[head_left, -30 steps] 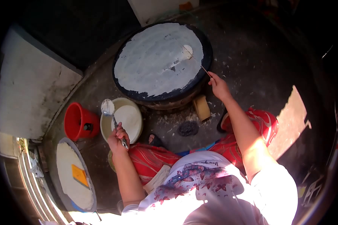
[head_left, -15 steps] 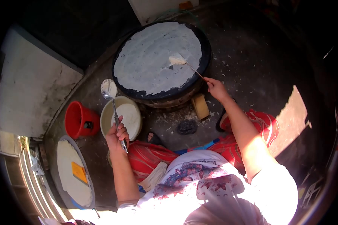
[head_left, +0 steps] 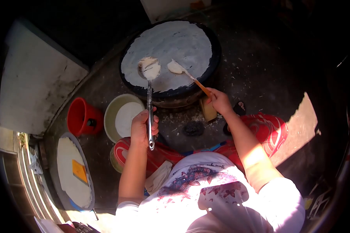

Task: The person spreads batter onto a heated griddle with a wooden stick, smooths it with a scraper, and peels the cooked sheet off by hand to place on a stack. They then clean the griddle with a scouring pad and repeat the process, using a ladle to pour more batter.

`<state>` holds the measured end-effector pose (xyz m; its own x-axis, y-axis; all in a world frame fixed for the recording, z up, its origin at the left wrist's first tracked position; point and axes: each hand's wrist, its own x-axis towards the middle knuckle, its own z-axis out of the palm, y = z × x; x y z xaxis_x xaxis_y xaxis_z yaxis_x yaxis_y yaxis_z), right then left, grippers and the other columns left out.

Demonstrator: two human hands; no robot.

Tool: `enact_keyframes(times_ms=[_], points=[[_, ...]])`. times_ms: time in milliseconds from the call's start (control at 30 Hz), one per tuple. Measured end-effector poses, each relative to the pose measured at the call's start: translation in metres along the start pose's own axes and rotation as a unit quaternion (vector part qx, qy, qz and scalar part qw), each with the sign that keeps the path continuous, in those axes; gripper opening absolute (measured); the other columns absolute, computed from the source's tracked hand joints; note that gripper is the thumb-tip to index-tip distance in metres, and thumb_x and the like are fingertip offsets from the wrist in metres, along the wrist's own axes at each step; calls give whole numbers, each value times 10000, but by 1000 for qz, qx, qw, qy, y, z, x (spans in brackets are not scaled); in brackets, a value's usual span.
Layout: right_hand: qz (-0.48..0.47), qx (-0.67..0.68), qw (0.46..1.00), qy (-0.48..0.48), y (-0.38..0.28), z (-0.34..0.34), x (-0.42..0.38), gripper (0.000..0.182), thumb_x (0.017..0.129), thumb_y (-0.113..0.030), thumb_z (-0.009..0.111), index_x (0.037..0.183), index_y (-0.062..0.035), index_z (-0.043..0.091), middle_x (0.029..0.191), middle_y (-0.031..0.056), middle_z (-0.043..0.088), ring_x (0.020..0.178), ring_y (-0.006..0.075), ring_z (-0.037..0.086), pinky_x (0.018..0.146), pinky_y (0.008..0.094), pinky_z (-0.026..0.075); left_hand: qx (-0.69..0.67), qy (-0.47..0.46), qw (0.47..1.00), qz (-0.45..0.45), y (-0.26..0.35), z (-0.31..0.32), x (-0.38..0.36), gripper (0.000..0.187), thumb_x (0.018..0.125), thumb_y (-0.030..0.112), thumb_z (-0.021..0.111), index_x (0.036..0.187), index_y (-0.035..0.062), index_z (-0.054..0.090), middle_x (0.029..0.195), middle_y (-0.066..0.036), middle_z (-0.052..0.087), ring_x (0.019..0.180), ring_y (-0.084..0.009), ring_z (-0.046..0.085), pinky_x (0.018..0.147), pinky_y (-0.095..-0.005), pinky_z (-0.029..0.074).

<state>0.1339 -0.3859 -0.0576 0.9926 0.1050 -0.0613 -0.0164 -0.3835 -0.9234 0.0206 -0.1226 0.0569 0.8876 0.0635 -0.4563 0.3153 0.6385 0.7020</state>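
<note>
My left hand [head_left: 144, 126] is closed round the handle of a metal ladle [head_left: 149, 105]. Pale batter lies in the ladle's bowl, which is over the near left part of a round black griddle [head_left: 217, 46]. A thin whitish layer [head_left: 175, 39] covers most of the griddle. In my right hand [head_left: 219, 101] is a wooden spatula [head_left: 201, 86], its tip coated with a lump of batter, over the layer just right of the ladle.
Left of my knees stand a pale basin [head_left: 109, 116] of white batter and a red bucket [head_left: 81, 116]. Farther left, a tray [head_left: 90, 182] bears pale flat sheets and a yellow scraper [head_left: 80, 171]. A yellowish block [head_left: 208, 110] sits beside the griddle's near edge.
My left hand has moved the ladle from beside the basin to over the griddle. The spatula in my right hand has shifted slightly, and its coated tip is now nearer the ladle.
</note>
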Motion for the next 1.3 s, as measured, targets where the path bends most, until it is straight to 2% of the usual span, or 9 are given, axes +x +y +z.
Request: enact_keyframes(times_ms=[567,700,767,900,933,1000,1067,1167,1300], points=[[74,75,994,-20,-5,83,-25,364,879,-88,432,1236,-108,502,669,100,620,588,186,597,607,284,468,259,117,958,29,-42,28,62,226,932,180,346,856,-11,441,627,-90,496,413,-129,417,336,-259,355],[-11,75,997,-35,-31,53,-21,339,912,-101,428,1244,-97,497,644,42,550,478,86,497,459,232,419,-82,54,994,-43,-17,11,51,238,933,154,332,966,-48,454,688,-85,467,467,-112,419,371,-237,379],[-111,59,992,5,-30,38,-18,330,916,-119,435,1237,-102,506,639,34,538,457,77,471,437,227,406,-504,-188,827,-167,-1,1,37,315,940,140,320,1122,-104,400,706,-66,438,474,-106,412,384,-222,385],[-10,40,992,120,12,29,16,322,897,-197,479,1206,-123,530,812,127,623,670,218,596,615,310,471,-554,-255,782,-127,18,0,13,381,941,106,299,1227,-146,309,703,-57,419,475,-105,409,382,-225,388],[-71,-66,972,213,32,36,25,322,881,-218,494,1191,-145,538,886,178,632,787,300,625,694,356,478,-548,-263,787,-107,25,0,5,398,940,98,289,1247,-155,276,707,-58,413,478,-105,409,381,-226,382],[-46,-92,994,21,9,63,-13,334,876,-253,496,1185,-135,543,950,171,626,936,338,578,776,388,455,-534,-267,798,-87,38,-15,-6,403,940,99,283,1251,-158,269,709,-60,410,483,-106,411,386,-228,382],[-94,-105,967,-212,-9,83,-48,319,891,-209,516,1178,-73,546,1001,105,643,867,185,606,763,289,454,-498,-253,828,-47,52,-38,-17,412,944,108,274,1258,-158,260,713,-62,405,494,-106,411,395,-228,379],[-58,18,964,-260,-14,77,-43,329,896,-207,519,1201,-84,537,928,14,631,783,107,552,706,237,442,-409,-159,898,-15,71,-82,-41,403,947,147,312,1254,-116,312,722,-60,421,497,-104,400,395,-213,356],[157,187,969,-32,-9,22,-17,349,898,-165,507,1227,-49,501,940,58,635,792,116,562,737,240,444,-312,9,949,-45,75,-166,-57,358,939,162,350,1187,-93,384,743,-67,460,491,-99,403,388,-206,348]])
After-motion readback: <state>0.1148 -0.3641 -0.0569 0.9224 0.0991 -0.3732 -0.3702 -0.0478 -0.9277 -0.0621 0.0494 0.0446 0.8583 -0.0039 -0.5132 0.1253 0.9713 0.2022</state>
